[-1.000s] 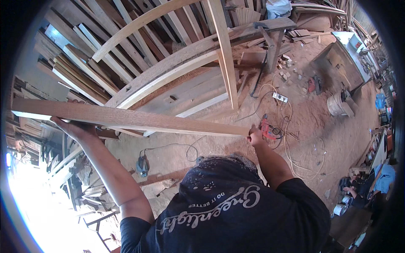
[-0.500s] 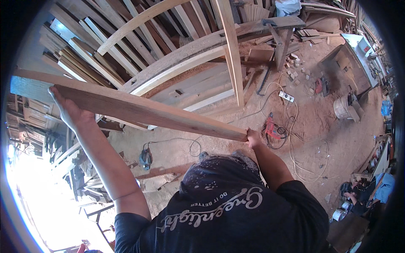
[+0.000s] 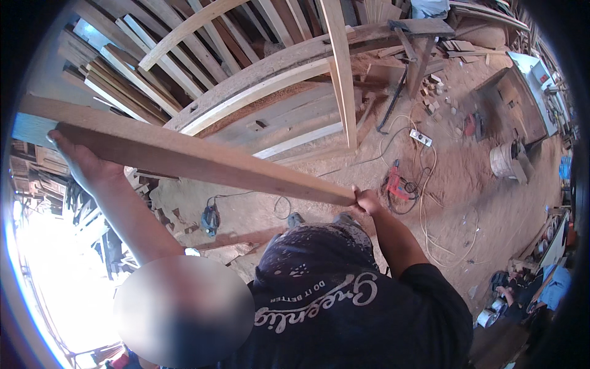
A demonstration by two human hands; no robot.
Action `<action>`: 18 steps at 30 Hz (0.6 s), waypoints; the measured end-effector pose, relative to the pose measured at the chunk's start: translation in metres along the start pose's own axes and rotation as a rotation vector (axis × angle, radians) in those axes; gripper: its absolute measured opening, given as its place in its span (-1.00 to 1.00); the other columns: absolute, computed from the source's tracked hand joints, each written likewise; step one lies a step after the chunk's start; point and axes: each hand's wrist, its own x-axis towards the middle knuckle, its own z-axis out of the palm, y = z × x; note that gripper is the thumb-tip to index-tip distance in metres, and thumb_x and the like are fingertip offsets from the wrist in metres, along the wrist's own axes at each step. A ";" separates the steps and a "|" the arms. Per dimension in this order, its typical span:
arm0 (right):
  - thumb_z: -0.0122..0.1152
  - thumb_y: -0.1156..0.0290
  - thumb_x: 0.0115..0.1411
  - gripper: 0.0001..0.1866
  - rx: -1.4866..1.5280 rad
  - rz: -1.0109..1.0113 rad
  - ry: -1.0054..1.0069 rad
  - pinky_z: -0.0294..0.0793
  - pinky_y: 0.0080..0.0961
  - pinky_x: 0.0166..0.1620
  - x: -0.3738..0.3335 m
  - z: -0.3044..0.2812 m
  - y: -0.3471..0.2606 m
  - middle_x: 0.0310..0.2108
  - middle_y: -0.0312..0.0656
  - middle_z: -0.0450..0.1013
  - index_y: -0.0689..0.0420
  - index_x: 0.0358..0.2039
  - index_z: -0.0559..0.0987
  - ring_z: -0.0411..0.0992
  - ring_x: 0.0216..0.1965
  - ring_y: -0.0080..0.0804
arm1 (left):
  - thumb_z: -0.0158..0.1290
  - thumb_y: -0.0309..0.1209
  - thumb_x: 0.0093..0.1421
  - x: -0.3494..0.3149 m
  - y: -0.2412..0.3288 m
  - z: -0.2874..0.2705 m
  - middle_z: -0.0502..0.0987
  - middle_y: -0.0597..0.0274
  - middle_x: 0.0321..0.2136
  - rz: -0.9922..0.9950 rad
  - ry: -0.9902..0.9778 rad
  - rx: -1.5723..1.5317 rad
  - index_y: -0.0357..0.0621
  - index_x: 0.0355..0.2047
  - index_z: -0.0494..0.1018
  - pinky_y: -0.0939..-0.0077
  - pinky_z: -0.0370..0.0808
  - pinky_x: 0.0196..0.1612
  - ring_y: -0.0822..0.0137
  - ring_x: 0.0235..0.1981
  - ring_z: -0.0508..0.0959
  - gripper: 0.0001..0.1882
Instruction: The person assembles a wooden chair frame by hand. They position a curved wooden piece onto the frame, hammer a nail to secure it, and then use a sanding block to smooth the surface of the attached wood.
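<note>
A long wooden board is held up across my body, slanting from the upper left down to the right. Its pale narrow edge faces up and its darker broad side faces me. Near the far left end, my left hand grips the board's lower edge, partly hidden by it. At the other end my right hand is closed round the corner, fingers partly out of sight. Beyond the board, a pale timber piece slants across a long workbench. A blurred oval covers my left upper arm.
Lumber is stacked at the far left. On the dusty floor lie a dark corded power tool, a red corded power tool, a white power strip and loose cords. A bucket stands at right, near scattered wood offcuts.
The board has turned slightly in my hands, showing more of its pale edge. My left hand has shifted a little left. A blurred oval now covers the lower left.
</note>
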 end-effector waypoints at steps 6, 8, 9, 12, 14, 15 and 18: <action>-0.05 0.00 0.43 -0.39 -0.124 -0.213 0.538 0.40 -0.06 0.23 0.025 -0.061 -0.033 0.12 0.29 0.44 0.33 0.17 0.44 0.42 0.17 0.25 | 0.05 0.30 0.27 -0.015 0.006 0.001 0.22 -0.04 0.34 0.103 -0.133 0.036 -0.07 0.43 0.03 0.01 0.28 0.37 -0.03 0.35 0.29 -0.03; -0.08 0.03 0.47 -0.39 0.201 -0.512 0.854 0.32 -0.10 0.29 0.018 -0.065 -0.101 0.21 0.22 0.38 0.33 0.25 0.36 0.37 0.23 0.15 | 0.08 0.29 0.26 -0.033 0.000 0.015 0.26 -0.02 0.32 0.056 -0.124 0.022 -0.11 0.41 0.07 0.01 0.29 0.36 -0.02 0.34 0.29 -0.04; -0.09 0.04 0.48 -0.39 0.416 -0.640 0.995 0.28 -0.12 0.32 0.009 -0.057 -0.143 0.27 0.18 0.33 0.32 0.29 0.33 0.33 0.28 0.08 | 0.09 0.26 0.27 -0.048 -0.007 0.023 0.29 -0.02 0.30 0.002 -0.117 -0.004 -0.16 0.39 0.13 0.06 0.35 0.32 0.03 0.31 0.33 -0.06; -0.31 0.04 0.55 -0.35 0.743 -0.863 0.162 0.25 -0.24 0.35 -0.049 0.001 -0.261 0.32 0.04 0.22 0.28 0.42 0.11 0.27 0.30 -0.19 | 0.11 0.14 0.33 -0.071 -0.031 0.061 0.46 0.05 0.14 -0.060 -0.108 0.011 -0.18 0.29 0.27 0.21 0.49 0.14 0.19 0.14 0.49 -0.23; -0.47 -0.13 0.53 -0.26 0.505 -1.036 -0.214 0.08 -0.21 0.45 -0.092 0.028 -0.316 0.41 0.05 0.13 0.22 0.44 0.11 0.11 0.42 -0.15 | 0.11 0.08 0.36 -0.082 -0.051 0.079 0.53 0.14 0.01 -0.051 -0.134 0.006 -0.17 0.18 0.36 0.32 0.53 0.03 0.30 -0.01 0.55 -0.37; -0.51 -0.18 0.51 -0.23 0.509 -1.076 -0.360 0.01 -0.18 0.48 -0.107 0.027 -0.339 0.44 0.04 0.09 0.17 0.45 0.11 0.05 0.45 -0.12 | 0.13 0.07 0.35 -0.077 -0.056 0.079 0.56 0.20 -0.07 0.012 -0.226 -0.012 -0.19 0.10 0.40 0.43 0.52 -0.04 0.39 -0.09 0.56 -0.41; -0.52 -0.27 0.46 -0.17 0.471 -0.936 -0.034 0.06 -0.17 0.45 -0.136 -0.019 -0.393 0.41 0.03 0.16 0.14 0.44 0.16 0.16 0.39 -0.08 | 0.19 0.05 0.31 -0.061 -0.078 0.072 0.60 0.32 -0.21 -0.012 -0.186 -0.030 -0.19 -0.06 0.47 0.65 0.48 -0.15 0.54 -0.22 0.57 -0.48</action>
